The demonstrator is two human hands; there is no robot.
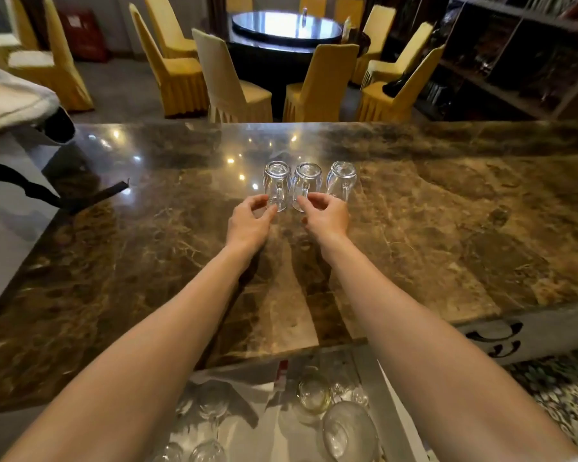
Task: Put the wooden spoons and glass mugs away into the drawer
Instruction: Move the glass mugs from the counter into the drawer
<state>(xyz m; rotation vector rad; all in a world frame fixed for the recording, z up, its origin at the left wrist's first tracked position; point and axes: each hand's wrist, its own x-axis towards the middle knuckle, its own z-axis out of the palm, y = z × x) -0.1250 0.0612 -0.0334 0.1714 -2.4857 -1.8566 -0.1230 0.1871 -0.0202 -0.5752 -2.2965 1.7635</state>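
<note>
Three glass mugs stand upside down in a tight row on the marble bench (447, 228), handles turned toward the person: the left mug (276, 183), the middle mug (306, 185) and the right mug (341, 180). They sit just beside one another, perhaps touching. The left hand (249, 221) reaches for the left mug's handle, thumb and forefinger parted around it but not yet closed. The right hand (327, 215) does the same at the middle mug's handle, fingers curled and apart; neither hand holds anything so far.

The open drawer (367, 388) lies below the bench's near edge, already holding several pieces of glassware (314, 393). No wooden spoons show on the bench.

The main risk is probably the closeness of the mugs. Lifting two at once by thin handles could swing one against its neighbour, or knock the right mug over on the polished stone. A pinch on a handle alone gives little control, so an inverted mug may tilt or slip. The drawer looks crowded; lowering a mug carelessly could strike the glass already inside, and the bench's edge stands in the way of the arms.
</note>
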